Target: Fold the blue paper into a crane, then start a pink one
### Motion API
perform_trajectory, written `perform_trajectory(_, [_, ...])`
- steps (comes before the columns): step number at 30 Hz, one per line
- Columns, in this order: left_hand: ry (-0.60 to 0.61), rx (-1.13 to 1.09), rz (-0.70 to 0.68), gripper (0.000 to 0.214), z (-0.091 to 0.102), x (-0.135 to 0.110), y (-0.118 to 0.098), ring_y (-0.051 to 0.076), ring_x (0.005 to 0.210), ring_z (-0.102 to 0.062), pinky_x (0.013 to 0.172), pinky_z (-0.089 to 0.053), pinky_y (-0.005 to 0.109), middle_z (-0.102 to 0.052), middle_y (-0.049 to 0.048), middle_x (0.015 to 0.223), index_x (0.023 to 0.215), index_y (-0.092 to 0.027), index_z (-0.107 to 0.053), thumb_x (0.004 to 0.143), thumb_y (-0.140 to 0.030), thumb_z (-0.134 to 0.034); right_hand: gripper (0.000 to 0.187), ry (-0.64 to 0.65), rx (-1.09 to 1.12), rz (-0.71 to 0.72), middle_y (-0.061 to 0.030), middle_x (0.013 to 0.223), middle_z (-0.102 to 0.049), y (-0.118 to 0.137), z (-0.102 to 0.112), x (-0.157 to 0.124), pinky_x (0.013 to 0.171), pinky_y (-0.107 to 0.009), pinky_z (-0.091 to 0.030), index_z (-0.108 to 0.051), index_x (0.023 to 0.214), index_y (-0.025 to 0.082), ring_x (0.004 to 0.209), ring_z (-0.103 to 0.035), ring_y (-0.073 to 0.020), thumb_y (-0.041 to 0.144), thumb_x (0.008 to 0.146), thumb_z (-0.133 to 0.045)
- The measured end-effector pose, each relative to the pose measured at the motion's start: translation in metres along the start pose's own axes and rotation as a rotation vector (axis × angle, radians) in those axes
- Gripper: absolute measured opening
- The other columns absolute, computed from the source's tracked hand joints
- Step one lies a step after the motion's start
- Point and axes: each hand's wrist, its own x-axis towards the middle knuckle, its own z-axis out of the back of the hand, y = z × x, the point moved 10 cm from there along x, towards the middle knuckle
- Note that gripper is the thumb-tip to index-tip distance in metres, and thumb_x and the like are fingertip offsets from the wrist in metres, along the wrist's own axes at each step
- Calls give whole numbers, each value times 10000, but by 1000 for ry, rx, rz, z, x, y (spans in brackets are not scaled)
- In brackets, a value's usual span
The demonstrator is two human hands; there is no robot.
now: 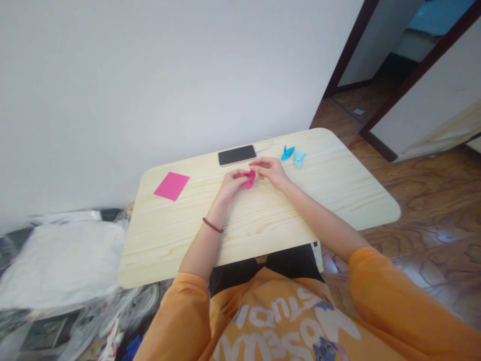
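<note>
A small folded pink paper piece [249,181] is held above the light wooden table [263,220] between both hands. My left hand [232,183] pinches its left side, fingers closed. My right hand [269,170] pinches its top and right side, fingers closed too. A flat pink paper sheet [172,186] lies on the table to the left of my left hand. Two finished folded paper pieces, a blue one [287,152] and a lighter blue one [299,158], rest just beyond my right hand.
A black phone [237,155] with a white cable lies at the table's far edge by the white wall. White plastic bags [56,260] pile up on the left. Wooden floor and a doorway [376,75] are on the right.
</note>
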Motion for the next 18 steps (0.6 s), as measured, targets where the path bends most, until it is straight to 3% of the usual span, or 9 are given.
perform_trajectory(8, [-9, 6, -41, 238, -2, 1, 0, 110, 685, -617, 704, -469, 248, -702, 19, 734, 752, -144, -696, 528, -182, -768, 370, -57, -3, 7, 5, 605, -640, -1, 5, 1, 472, -246, -375, -674, 692, 160, 469, -467, -73, 432, 506, -843])
perform_trajectory(18, [-5, -34, -26, 370, -7, -2, 1, 118, 706, -649, 732, -486, 253, -726, 42, 768, 795, -138, -707, 512, -305, -876, 412, -81, -13, 3, 22, 545, -592, -8, 8, 4, 494, -247, -415, -658, 684, 164, 476, -481, -82, 494, 518, -840])
